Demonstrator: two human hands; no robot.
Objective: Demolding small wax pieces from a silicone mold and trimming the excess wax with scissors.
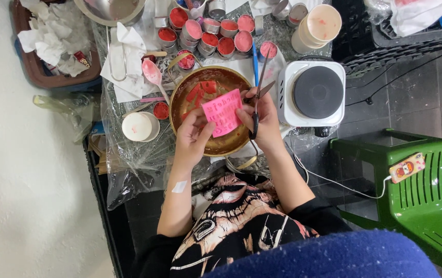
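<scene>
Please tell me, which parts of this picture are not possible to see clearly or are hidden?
- Head view: the middle of the brass bowl is hidden by the pink sheet and both hands.
- The scissors handles are covered by the right hand.
- The left hand fingers partly lie behind the sheet.
- The metal bowl is cut off by the top edge.
- The marks on the sheet are too small.

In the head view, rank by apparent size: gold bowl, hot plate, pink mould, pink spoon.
1. gold bowl
2. hot plate, nearly the same size; unsure
3. pink mould, held nearer the camera
4. pink spoon
</scene>
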